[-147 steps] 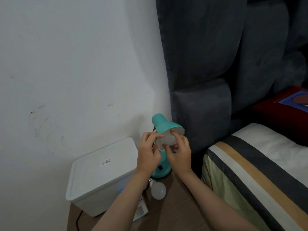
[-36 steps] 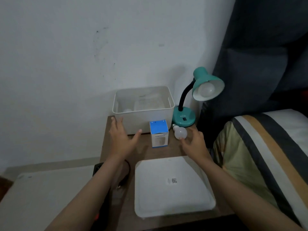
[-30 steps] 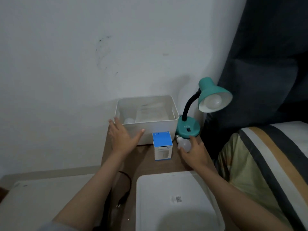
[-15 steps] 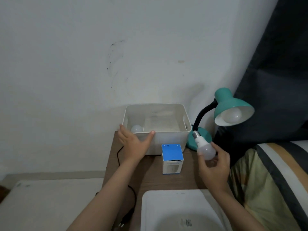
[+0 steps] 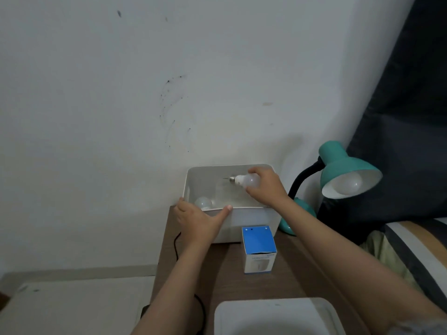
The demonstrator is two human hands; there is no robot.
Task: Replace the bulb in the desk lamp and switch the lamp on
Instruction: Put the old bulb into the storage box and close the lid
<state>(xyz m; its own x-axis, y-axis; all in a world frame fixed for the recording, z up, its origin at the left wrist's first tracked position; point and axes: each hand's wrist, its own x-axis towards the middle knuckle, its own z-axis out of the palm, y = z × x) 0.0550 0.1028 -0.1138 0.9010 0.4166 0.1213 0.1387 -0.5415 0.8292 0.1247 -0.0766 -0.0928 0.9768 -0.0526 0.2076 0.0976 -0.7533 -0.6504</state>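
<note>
While pinching the spare bulb (image 5: 249,181) by its round glass end in the right hand (image 5: 267,187), with the metal screw base pointing toward frame left, lower slowly into the white bin (image 5: 251,220) rather than dropping. Fingers closed around the globe, thumb underneath, so a firm but light hold; no squeezing needed on glass. Held over the open bin at centre frame, not yet touching the bottom as far as can be judged.

Left hand (image 5: 200,222) spread open and flat against the bin's near wall at its left corner, thumb along the rim, gripping nothing, just bracing. Worth keeping there so the bin doesn't skid on the wooden bedside table (image 5: 232,281).

Mind the other bulb (image 5: 203,203) already lying in the bin's lower-left corner: set down to the right of it, apart, so no glass-on-glass knock.

Blue bulb box (image 5: 259,249) standing just in front of the bin. Bin lid (image 5: 275,315) at bottom of frame.

Teal desk lamp (image 5: 348,175) at right of frame, bulb already sitting in the shade, unlit by the look of it. Probably only the switch left after this.
</note>
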